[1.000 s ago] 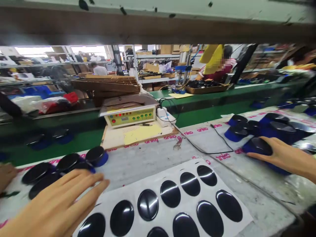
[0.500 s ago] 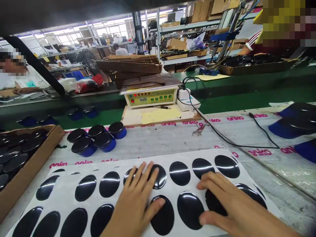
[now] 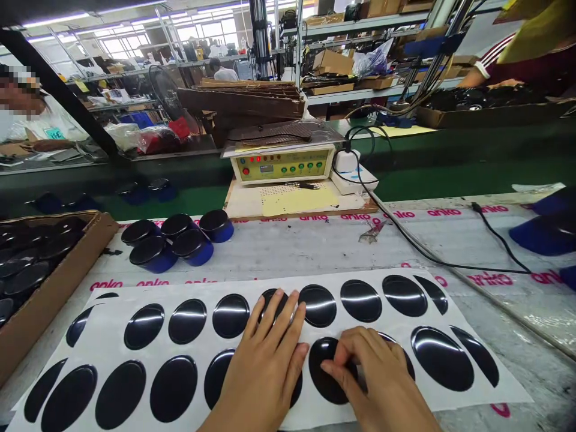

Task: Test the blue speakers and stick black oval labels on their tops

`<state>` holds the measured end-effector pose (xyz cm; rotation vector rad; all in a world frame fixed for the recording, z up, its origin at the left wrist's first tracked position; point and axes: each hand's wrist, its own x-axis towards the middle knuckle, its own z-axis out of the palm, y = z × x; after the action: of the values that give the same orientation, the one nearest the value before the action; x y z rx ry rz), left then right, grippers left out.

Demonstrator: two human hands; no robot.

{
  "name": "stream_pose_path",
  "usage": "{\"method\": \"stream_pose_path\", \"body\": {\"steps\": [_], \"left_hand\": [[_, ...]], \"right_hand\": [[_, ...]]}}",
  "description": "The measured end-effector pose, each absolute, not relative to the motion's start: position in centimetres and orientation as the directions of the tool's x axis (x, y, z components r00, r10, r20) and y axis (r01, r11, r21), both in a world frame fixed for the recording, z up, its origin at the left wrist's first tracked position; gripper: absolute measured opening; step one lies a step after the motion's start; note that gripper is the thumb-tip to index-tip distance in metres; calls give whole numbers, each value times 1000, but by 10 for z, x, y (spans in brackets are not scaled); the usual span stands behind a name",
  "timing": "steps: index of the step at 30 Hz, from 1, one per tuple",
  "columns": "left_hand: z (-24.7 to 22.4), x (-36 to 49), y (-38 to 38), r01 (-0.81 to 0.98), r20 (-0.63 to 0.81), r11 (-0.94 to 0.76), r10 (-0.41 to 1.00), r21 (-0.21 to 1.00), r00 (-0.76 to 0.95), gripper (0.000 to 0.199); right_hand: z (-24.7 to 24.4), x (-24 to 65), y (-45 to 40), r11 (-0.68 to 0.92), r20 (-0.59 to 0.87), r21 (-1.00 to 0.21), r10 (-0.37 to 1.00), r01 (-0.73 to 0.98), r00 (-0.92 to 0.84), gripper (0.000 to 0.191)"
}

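Note:
A white sheet (image 3: 114, 342) bearing rows of glossy black ovals lies on the table. My left hand (image 3: 265, 354) rests flat on its middle, fingers extended over an oval in the upper row. To its right, my right hand (image 3: 373, 372) bends over a black oval (image 3: 326, 372) in the lower row, with thumb and index finger drawn close together at its surface. Whether an edge is pinched between those fingertips is too small to tell. Another sheet edge shows beneath at the left.
Blue cups with black tops (image 3: 193, 245) stand behind the sheet. A cardboard box (image 3: 101, 231) of black-topped pieces is at the left. Behind are a control unit (image 3: 283, 165), a power strip (image 3: 355, 179) and cables. Blue pieces (image 3: 546, 231) lie at the right; people work beyond.
My right hand has moved left and its thumb and index finger have come together over a lower-row oval. My left hand still lies on the sheet. The camera view has shifted slightly.

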<state>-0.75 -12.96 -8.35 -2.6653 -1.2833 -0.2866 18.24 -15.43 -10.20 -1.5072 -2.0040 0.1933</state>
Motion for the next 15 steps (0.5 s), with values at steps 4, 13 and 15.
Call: {"method": "stream_pose_path", "body": {"steps": [4, 13, 15], "left_hand": [[-83, -11, -130, 781, 248, -622, 748, -61, 615, 51], [-83, -11, -129, 783, 229, -621, 759, -23, 609, 51], [-82, -14, -129, 785, 215, -619, 767, -4, 605, 51]], "right_hand": [[-100, 186, -154, 371, 386, -417, 899, 830, -209, 19], [-95, 181, -150, 370, 345, -552, 917, 747, -199, 7], [-86, 187, -153, 358, 264, -630, 933, 689, -244, 8]]}}
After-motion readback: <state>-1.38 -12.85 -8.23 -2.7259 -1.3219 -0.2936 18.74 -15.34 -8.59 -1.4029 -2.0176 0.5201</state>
